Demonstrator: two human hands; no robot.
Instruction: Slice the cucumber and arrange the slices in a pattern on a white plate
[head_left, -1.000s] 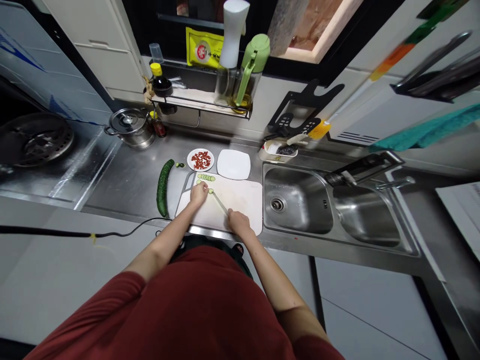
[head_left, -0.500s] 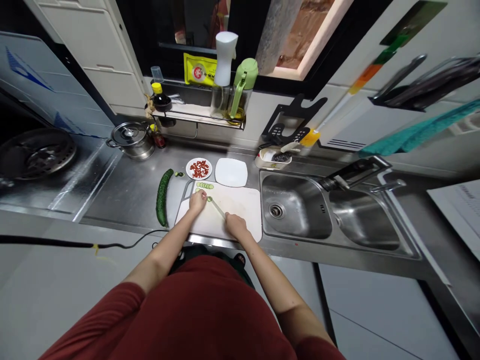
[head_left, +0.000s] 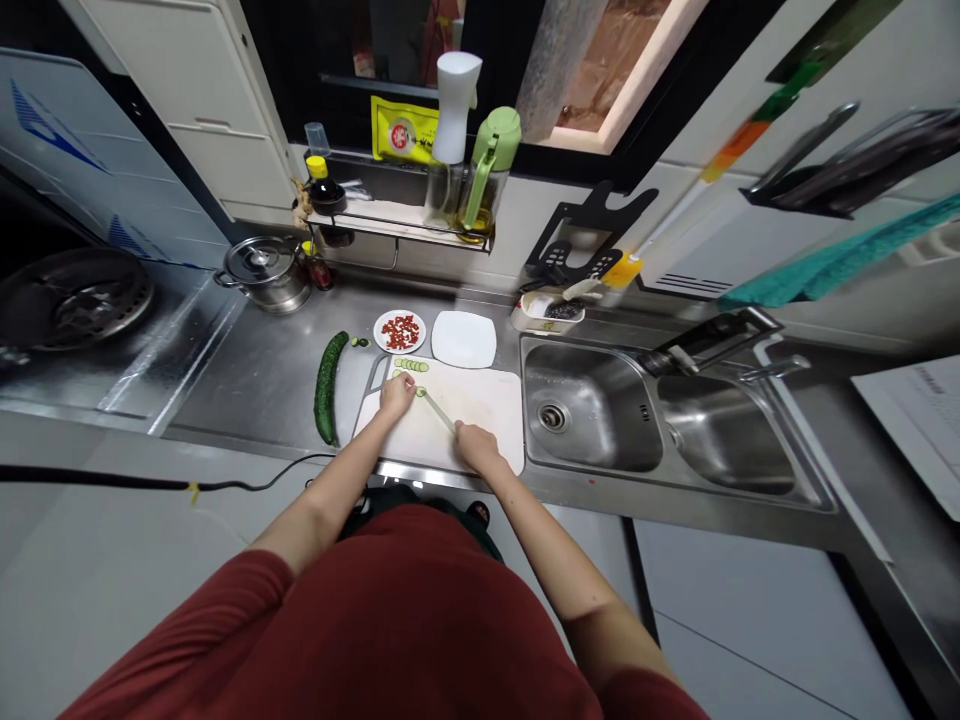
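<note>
My right hand grips a knife, its narrow blade slanting toward the upper left over the white cutting board. At the blade's tip sits a cucumber slice. Close by, my left hand has its fingers drawn together; what they hold, if anything, is too small to make out. Above that hand, a row of cucumber slices lies along the board's top edge. A whole cucumber rests on the counter left of the board.
Behind the board stand a plate of chopped red pieces and a white square plate. Cucumber ends lie beside them. The sink borders the board's right. A lidded pot stands at back left, bottles on a shelf.
The view has shifted slightly. Both hands stay in nearly the same place over the board, the knife still in my right hand with the slice at its tip.
</note>
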